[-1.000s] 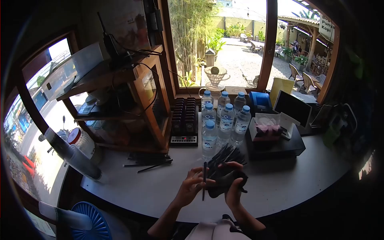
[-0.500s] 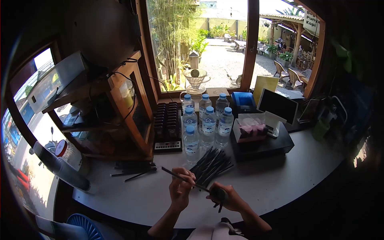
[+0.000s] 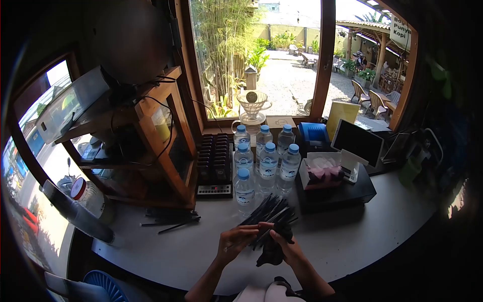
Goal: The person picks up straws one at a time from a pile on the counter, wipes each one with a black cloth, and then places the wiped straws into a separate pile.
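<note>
Thin black sticks, perhaps straws, lie in a loose pile (image 3: pixel 269 207) on the white table in front of the water bottles. My right hand (image 3: pixel 284 241) is closed around a crumpled black bundle (image 3: pixel 270 253) at the near side of the pile. Just left of it, my left hand (image 3: pixel 236 242) has its fingers stretched toward the bundle, and a thin light item seems to lie by its palm. A smaller group of black sticks (image 3: pixel 173 220) rests farther left on the table.
Several water bottles (image 3: pixel 245 190) stand behind the pile. To their right is a black box (image 3: pixel 334 194) with a tissue pack (image 3: pixel 320 173) and a tablet (image 3: pixel 358 142). A wooden cabinet (image 3: pixel 168 189) and stacked cups (image 3: pixel 80 216) stand left.
The view has shifted slightly. The long black stick between my hands no longer shows there. My left hand has opened from its pinch, and more of the black bundle shows at my right hand.
</note>
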Motion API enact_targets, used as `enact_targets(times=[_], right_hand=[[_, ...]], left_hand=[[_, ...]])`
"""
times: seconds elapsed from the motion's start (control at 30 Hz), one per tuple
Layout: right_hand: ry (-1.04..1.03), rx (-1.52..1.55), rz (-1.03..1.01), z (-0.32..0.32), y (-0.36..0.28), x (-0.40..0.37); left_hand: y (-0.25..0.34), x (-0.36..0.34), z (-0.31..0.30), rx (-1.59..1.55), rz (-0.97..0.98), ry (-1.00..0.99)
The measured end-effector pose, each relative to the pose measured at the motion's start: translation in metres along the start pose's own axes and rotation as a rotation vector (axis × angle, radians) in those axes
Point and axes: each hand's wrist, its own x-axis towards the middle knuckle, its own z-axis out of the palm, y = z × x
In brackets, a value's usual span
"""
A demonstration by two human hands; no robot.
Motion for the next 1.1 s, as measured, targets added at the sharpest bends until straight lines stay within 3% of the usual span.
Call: enact_targets(times=[0.1,0.2,0.3,0.33,0.43,0.63,0.73,0.83,0.97,1.1], right_hand=[[0.111,-0.086,-0.015,0.0,-0.009,0.012],[0.135,-0.258,-0.048,-0.015,-0.003,0.028],[0.136,-0.418,-0.095,-0.024,0.018,0.05],[0.198,-0.649,-0.262,-0.021,0.024,0.053],[0.262,-0.946,-0.221,-0.011,0.024,0.044],[0.151,-0.712,-0.213,0.007,0.026,0.029],[0.099,-0.534,-0.129,0.033,0.017,0.026],[0.038,-0.566,-0.219,0.053,0.027,0.033],[-0.101,-0.522,-0.118,0.079,0.037,0.041],[-0.199,-0.448,-0.002,0.105,0.041,0.045]], left_hand=[[0.002,-0.006,-0.005,0.039,-0.249,0.033],[-0.021,-0.013,-0.015,0.116,-0.232,0.107],[-0.022,-0.008,-0.008,0.539,-0.067,0.118],[-0.025,-0.008,-0.005,0.655,-0.025,0.115],[-0.037,-0.006,0.004,0.921,0.065,0.113],[-0.032,-0.009,0.002,0.958,0.135,0.131],[-0.025,-0.018,-0.02,0.939,0.062,0.188],[-0.026,-0.033,-0.063,0.955,-0.036,0.326],[-0.038,-0.053,-0.138,1.048,-0.124,0.612],[-0.048,-0.07,-0.182,1.137,-0.234,0.634]])
